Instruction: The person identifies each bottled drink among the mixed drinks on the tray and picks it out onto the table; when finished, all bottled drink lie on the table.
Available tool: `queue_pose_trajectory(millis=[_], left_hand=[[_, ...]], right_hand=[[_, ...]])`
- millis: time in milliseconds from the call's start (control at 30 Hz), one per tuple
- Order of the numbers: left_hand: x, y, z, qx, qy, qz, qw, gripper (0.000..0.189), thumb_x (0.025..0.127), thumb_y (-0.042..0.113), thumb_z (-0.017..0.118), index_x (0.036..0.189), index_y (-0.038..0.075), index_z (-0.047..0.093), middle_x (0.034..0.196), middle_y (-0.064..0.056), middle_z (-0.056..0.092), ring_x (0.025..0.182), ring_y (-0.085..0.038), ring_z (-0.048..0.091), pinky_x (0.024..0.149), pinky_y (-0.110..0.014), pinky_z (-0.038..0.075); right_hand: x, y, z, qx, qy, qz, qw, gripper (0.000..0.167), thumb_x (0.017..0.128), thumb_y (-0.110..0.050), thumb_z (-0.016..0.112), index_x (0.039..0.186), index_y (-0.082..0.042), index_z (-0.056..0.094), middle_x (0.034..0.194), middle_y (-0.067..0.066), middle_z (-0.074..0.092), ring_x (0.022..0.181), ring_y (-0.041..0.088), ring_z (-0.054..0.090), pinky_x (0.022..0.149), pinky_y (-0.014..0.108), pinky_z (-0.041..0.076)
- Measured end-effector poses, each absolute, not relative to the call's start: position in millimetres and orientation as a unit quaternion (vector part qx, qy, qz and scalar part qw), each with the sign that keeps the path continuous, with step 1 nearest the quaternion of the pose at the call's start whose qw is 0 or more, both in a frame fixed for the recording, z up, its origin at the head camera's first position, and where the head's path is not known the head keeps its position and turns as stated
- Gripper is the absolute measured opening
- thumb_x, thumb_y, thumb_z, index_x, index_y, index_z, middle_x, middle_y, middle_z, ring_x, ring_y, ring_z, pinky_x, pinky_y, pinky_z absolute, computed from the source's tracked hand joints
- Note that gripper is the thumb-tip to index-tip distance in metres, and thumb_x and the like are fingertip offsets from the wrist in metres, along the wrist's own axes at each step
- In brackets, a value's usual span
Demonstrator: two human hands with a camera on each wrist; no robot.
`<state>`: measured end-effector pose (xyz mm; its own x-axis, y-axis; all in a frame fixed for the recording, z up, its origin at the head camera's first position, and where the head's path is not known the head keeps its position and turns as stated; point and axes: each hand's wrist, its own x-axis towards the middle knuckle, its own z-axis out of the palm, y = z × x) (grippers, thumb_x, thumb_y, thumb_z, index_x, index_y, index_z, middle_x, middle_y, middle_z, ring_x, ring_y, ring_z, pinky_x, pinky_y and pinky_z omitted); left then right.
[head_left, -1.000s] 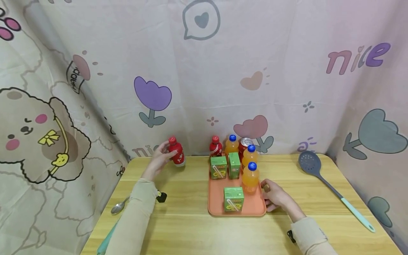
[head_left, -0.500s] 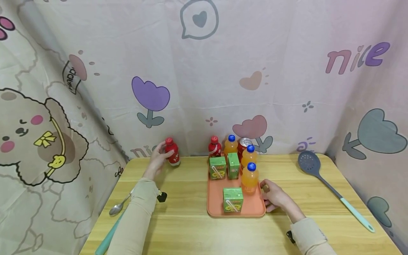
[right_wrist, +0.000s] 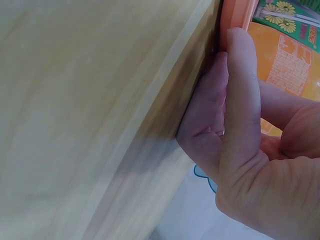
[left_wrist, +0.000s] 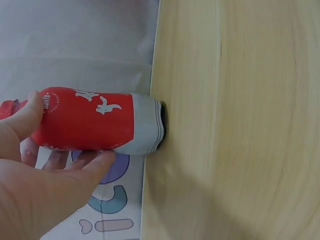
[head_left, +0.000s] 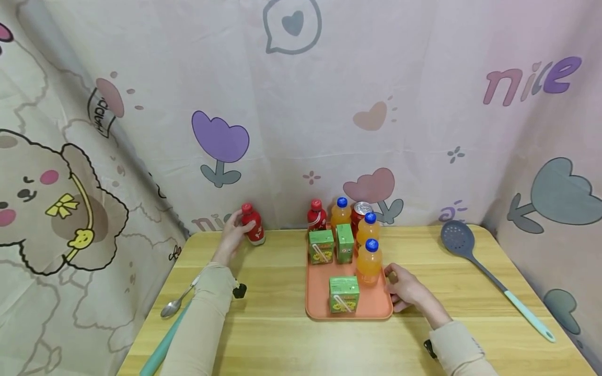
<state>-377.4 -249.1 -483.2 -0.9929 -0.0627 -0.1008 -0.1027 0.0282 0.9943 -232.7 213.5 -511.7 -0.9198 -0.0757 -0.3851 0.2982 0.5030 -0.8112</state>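
1. L hand [head_left: 232,235] — fingers wrapped on a red plastic bottle w/ pale lower band [head_left: 253,226], thumb one side, other fingers opp. side; no slack visible.
2. Bottle position: far L part of light wood-grain table [head_left: 273,297], close to back edge, well apart from tray. Base at or just above wood; contact can't be confirmed. Slight L lean in head view.
3. R hand [head_left: 405,288] at R side of salmon-pink rect. plastic tray [head_left: 321,290]. Fingers bent, touching its outer side; pinching or merely resting, can't tell.
4. Change: over last sec. bottle shifts a bit L, then nearly settles; tray + contents same spots. Means gap bottle–tray is wider now; reads as L hand doing the moving, R hand maybe steadying.
5. Tray group: three orange-drink bottles w/ blue caps [head_left: 369,263], three green drink cartons [head_left: 343,295], red can w/ silver top [head_left: 362,210], second red bottle [head_left: 317,215] at far L corner, base hidden.
6. Elsewhere: dark grey slotted ladle w/ mint handle [head_left: 458,240] on R; metal spoon [head_left: 171,308] + teal handle [head_left: 162,352] on L, partly under sleeve.
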Motion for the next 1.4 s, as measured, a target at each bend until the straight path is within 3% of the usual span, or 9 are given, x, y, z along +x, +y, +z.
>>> queue_pose_trajectory(millis=[333, 633, 800, 933, 1200, 1400], left_hand=[[-378, -248, -483, -0.068, 0.753, 0.655, -0.012, 0.075, 0.103, 0.013, 0.066, 0.167, 0.012, 0.026, 0.174, -0.018, 0.028, 0.163, -0.037, 0.023, 0.134, -0.052, 0.023], [-355, -230, -456, -0.042, 0.745, 0.639, -0.186, 0.071, 0.103, 0.02, 0.067, 0.164, 0.013, 0.031, 0.173, -0.009, 0.032, 0.162, -0.031, 0.026, 0.135, -0.051, 0.023], [-333, -191, -430, 0.044, 0.76, 0.596, -0.255, 0.065, 0.1, 0.016, 0.068, 0.16, 0.012, 0.041, 0.168, -0.008, 0.041, 0.152, -0.035, 0.039, 0.127, -0.058, 0.033], [-317, -150, -416, 0.119, 0.78, 0.571, -0.227, 0.069, 0.099, 0.018, 0.07, 0.161, 0.016, 0.04, 0.168, -0.007, 0.042, 0.153, -0.03, 0.04, 0.128, -0.055, 0.031], [-294, -80, -417, 0.242, 0.847, 0.46, -0.111, 0.081, 0.101, 0.035, 0.07, 0.168, 0.026, 0.025, 0.176, -0.002, 0.028, 0.163, -0.026, 0.027, 0.131, -0.058, 0.026], [-288, -44, -425, 0.299, 0.889, 0.347, -0.02, 0.082, 0.101, 0.047, 0.067, 0.168, 0.028, 0.025, 0.178, 0.002, 0.023, 0.167, -0.026, 0.017, 0.131, -0.06, 0.025]], right_hand=[[-237, 214, -514, 0.064, 0.848, -0.491, 0.188, 0.03, 0.103, 0.001, 0.056, 0.132, -0.002, 0.048, 0.084, 0.016, 0.062, 0.065, 0.021, 0.064, 0.051, 0.036, 0.061], [-232, 215, -518, 0.068, 0.845, -0.496, 0.186, 0.03, 0.102, 0.003, 0.056, 0.131, -0.002, 0.049, 0.082, 0.017, 0.062, 0.065, 0.022, 0.064, 0.051, 0.037, 0.061], [-228, 213, -518, 0.064, 0.847, -0.495, 0.182, 0.028, 0.103, 0.002, 0.056, 0.129, -0.003, 0.05, 0.083, 0.017, 0.061, 0.065, 0.022, 0.064, 0.05, 0.037, 0.061], [-227, 212, -518, 0.065, 0.846, -0.497, 0.18, 0.027, 0.103, 0.003, 0.056, 0.128, -0.003, 0.05, 0.083, 0.016, 0.06, 0.064, 0.022, 0.064, 0.05, 0.036, 0.061], [-229, 211, -521, 0.073, 0.849, -0.492, 0.179, 0.028, 0.104, 0.002, 0.056, 0.131, -0.003, 0.05, 0.083, 0.015, 0.061, 0.064, 0.021, 0.063, 0.051, 0.035, 0.061], [-231, 212, -519, 0.073, 0.851, -0.49, 0.171, 0.03, 0.103, 0.002, 0.056, 0.131, -0.003, 0.049, 0.08, 0.015, 0.061, 0.063, 0.021, 0.063, 0.05, 0.035, 0.06]])
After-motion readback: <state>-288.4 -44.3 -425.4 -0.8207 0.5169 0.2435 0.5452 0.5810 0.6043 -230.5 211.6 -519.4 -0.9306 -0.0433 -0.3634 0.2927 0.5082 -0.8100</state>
